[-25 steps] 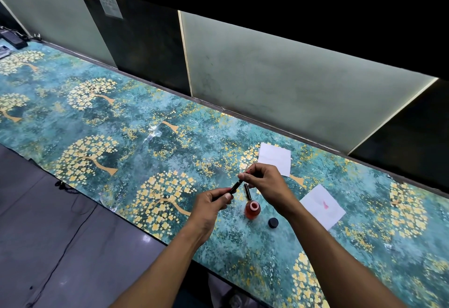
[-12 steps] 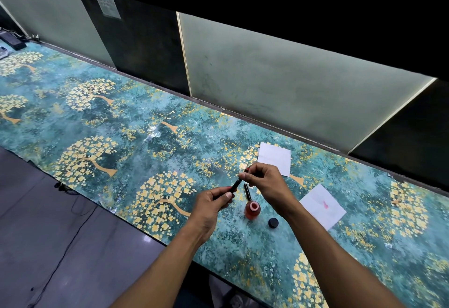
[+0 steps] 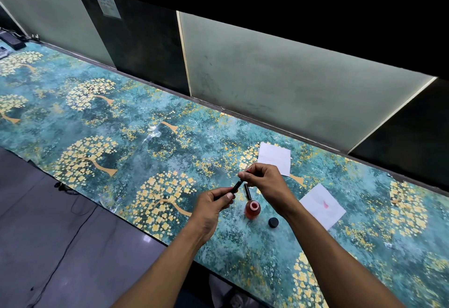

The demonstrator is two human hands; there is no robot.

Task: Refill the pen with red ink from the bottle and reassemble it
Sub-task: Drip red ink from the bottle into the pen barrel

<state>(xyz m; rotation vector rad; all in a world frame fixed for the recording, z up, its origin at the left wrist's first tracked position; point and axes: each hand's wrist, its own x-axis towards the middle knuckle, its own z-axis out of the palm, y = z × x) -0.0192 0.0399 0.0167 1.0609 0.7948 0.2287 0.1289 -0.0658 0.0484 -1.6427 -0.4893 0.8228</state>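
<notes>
Pen barrel [image 3: 236, 186] sits gripped in the left hand [image 3: 213, 204], raised toward the right hand [image 3: 263, 181], which pinches a small red-tipped pen part. Directly below stands the uncapped ink bottle [image 3: 252, 209]; a slipped joining could knock it over, spilling ink.

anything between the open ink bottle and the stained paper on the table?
Head view: the black bottle cap sits on the table between the ink bottle and the stained paper; the right hand's forearm crosses above that gap.

Left hand [image 3: 213, 202] grips a black pen barrel [image 3: 236, 186], right hand [image 3: 263, 180] pinches a small part at its 1 o'clock, open red ink bottle [image 3: 253, 210] just below.
</notes>
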